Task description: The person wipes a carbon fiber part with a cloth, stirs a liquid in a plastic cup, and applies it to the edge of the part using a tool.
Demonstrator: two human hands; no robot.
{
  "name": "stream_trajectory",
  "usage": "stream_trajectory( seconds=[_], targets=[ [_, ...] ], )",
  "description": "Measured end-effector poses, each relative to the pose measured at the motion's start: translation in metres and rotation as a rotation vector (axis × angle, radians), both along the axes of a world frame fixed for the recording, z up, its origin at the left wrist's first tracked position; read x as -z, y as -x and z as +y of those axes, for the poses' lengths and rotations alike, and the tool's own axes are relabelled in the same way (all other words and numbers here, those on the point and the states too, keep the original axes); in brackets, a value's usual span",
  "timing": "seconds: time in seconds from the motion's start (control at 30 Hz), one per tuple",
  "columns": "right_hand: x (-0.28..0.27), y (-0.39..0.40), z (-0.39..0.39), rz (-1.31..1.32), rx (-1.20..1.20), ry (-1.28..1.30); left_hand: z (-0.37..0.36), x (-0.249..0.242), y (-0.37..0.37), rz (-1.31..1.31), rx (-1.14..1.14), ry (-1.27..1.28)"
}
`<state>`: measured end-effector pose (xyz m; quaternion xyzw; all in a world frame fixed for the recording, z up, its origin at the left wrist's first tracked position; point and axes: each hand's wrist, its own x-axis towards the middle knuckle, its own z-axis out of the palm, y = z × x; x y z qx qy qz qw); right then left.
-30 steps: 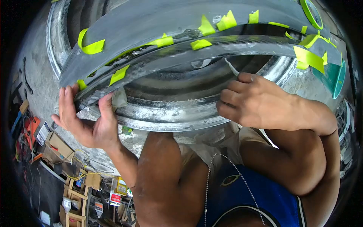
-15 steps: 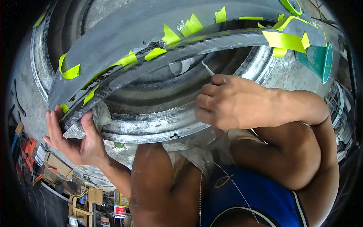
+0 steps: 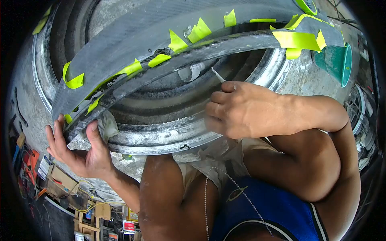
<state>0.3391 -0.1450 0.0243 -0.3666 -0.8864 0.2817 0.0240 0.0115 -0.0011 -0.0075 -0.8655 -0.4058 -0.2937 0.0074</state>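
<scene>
A long dark grey curved panel [image 3: 132, 36] lies across a large round ribbed metal piece [image 3: 161, 138]. Strips of yellow-green tape [image 3: 297, 40] stick along the panel's inner edge. My left hand [image 3: 82, 154] grips the panel's lower left tip, thumb on the near side and fingers at the far side. Beside the thumb hangs a crumpled whitish sheet [image 3: 107, 125]. My right hand [image 3: 251, 109] is over the near right part of the round piece, below the panel, its fingers curled round a thin whitish strip [image 3: 217, 75] whose end points up and left.
A green bucket [image 3: 335, 64] lies on the concrete floor at the right. A roll of green tape [image 3: 307, 5] rests at the top right. At the lower left are cardboard boxes [image 3: 63, 179], red tools [image 3: 32, 160], cables and a red-and-white can [image 3: 128, 227]. Round wire guards stand at the right edge.
The view has shifted slightly. My left hand still holds the panel's tip, and my right hand still has the thin strip, nearly in the same place.
</scene>
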Motion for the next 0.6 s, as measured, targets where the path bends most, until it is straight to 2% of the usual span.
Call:
stream_trajectory(
  seconds=[0.23,0.6],
  targets=[
    [0.002,0.001,-0.002,0.019,0.024,-0.015,-0.006,0.007,0.008,-0.103,-0.033,0.059],
    [0.0,0.0,-0.002,-0.006,0.016,-0.004,-0.01,0.009,0.014,-0.068,0.004,-0.008]
  ],
)
